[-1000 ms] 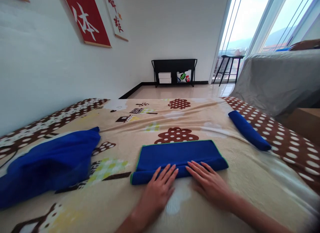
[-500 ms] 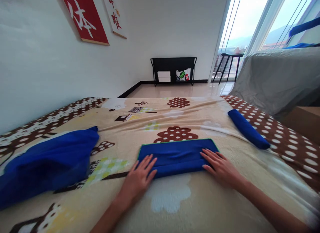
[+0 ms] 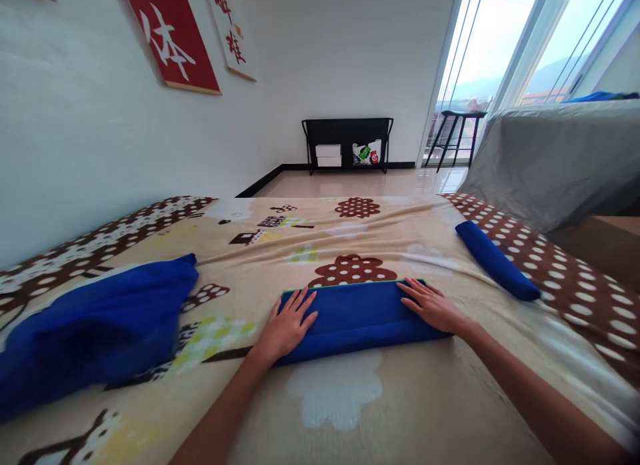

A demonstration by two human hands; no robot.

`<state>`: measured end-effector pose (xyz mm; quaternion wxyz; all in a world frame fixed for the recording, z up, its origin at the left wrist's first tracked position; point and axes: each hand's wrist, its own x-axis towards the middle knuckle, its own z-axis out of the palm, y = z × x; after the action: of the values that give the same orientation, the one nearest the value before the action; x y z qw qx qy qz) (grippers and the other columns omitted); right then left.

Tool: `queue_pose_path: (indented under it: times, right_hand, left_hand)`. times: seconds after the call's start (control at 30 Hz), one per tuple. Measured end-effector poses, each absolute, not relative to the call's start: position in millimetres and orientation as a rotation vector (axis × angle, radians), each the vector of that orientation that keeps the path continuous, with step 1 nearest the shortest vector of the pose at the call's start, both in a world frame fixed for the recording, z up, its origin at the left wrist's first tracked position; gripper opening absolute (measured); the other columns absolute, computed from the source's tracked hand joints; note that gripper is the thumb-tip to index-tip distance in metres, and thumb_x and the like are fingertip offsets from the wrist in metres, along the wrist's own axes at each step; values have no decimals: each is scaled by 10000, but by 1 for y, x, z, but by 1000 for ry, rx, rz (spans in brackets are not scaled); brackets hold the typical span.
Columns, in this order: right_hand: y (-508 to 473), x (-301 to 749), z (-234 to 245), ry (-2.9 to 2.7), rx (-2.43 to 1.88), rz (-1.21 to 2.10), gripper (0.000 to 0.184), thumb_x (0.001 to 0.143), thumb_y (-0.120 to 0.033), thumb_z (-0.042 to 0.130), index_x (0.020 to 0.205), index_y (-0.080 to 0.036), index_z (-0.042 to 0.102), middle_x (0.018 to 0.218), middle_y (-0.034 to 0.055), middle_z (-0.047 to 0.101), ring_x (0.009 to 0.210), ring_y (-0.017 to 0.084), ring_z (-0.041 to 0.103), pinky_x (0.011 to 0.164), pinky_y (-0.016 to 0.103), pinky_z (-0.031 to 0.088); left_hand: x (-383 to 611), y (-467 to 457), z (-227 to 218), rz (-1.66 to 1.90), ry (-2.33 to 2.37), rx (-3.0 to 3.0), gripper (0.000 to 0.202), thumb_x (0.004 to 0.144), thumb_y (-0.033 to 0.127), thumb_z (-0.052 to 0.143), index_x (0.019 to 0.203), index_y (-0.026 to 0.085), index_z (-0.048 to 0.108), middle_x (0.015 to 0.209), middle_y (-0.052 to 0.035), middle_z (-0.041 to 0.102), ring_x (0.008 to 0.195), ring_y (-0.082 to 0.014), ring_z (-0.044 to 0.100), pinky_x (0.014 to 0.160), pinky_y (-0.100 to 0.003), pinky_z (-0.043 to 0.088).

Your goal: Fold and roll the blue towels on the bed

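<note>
A blue towel (image 3: 357, 315), rolled up almost to its far edge, lies across the patterned blanket (image 3: 350, 398) in front of me. My left hand (image 3: 287, 322) rests flat on the roll's left end with fingers spread. My right hand (image 3: 431, 305) lies flat on its right end, fingers stretched out. Only a thin strip of the towel's green-edged far border shows beyond the roll. Neither hand holds anything.
A loose heap of blue cloth (image 3: 95, 325) lies at the left of the bed. A finished blue roll (image 3: 496, 260) sits at the right. A grey-covered sofa (image 3: 555, 152) stands to the right. A black shelf (image 3: 347, 144) and a stool (image 3: 457, 135) stand at the far wall.
Both hands have moved apart from the middle to the ends of the towel and pushed forward. The roll has grown thicker and the flat part has shrunk.
</note>
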<state>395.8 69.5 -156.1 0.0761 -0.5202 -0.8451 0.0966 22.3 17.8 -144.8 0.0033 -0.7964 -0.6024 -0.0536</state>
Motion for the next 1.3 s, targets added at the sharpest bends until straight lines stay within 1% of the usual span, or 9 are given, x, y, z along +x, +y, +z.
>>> queue_pose_path:
  times: [0.2,0.3,0.47,0.6,0.8,0.93,1.1,1.2,1.3]
  right_hand:
    - [18,431,-154,-2564,-1389,98,502,1000,-480,350,1470,-314,409,1577,20,282,1442,220,297,1174,459,247]
    - [-20,443,-166,-2591,-1204,-138,467,972,-291,431,1438,-311,449,1494,27,438,1352,229,434,1123,462,275]
    - [-25,434,-179,-2525,-1246,-250,449,899,-108,414,1294,-247,576,1255,60,646,1193,231,560,1047,455,286]
    - [-4,418,-158,-2502,-1314,-236,300,884,-100,410,1011,-201,662,988,68,695,978,215,612,984,434,331]
    - [-11,414,-143,-2527,-1349,-202,182,871,-139,480,769,-199,618,758,42,646,783,195,591,845,378,409]
    - [-27,370,-150,-2448,-1413,-263,294,871,-77,431,1032,-139,669,1103,152,663,1050,278,591,977,483,362]
    - [-40,333,-158,-2647,-1102,-40,515,978,-328,447,1484,-261,375,1486,25,453,1360,185,416,1123,392,319]
    - [-33,367,-163,-2606,-1246,49,618,988,-499,400,1537,-249,266,1542,51,352,1413,218,353,1136,469,318]
    - [-26,395,-164,-2492,-1449,24,638,984,-561,363,1512,-204,337,1525,91,367,1410,252,359,1146,513,297]
  left_hand:
    - [14,-40,-134,-320,-1648,-2474,427,988,302,384,1393,221,491,1526,-93,424,1404,-249,383,1151,-476,295]
    - [4,-80,-144,-362,-1429,-2452,428,895,190,480,1314,213,561,1328,-100,602,1220,-266,547,1048,-446,406]
    - [-3,-82,-161,-275,-1537,-2422,463,834,97,464,1278,156,580,1223,-119,649,1120,-282,591,997,-467,447]
    - [7,-57,-147,-149,-1707,-2431,383,838,81,448,1164,147,638,1127,-120,682,1083,-291,609,960,-457,474]
    - [7,-63,-128,-99,-1753,-2426,290,838,80,454,1014,179,662,928,-80,716,882,-240,670,820,-394,524]
    - [47,-67,-126,-130,-1764,-2375,364,842,38,410,1096,145,648,1079,-132,690,1051,-274,630,936,-460,469]
    - [82,-64,-138,-236,-1432,-2726,540,975,363,450,1492,253,336,1506,-51,463,1360,-194,447,1101,-369,381]
    - [44,-61,-148,-221,-1571,-2666,575,986,520,368,1514,312,278,1546,-40,393,1387,-229,424,1092,-446,386]
    - [11,-59,-149,-174,-1813,-2453,555,984,541,346,1480,293,371,1536,-58,400,1392,-266,417,1104,-515,354]
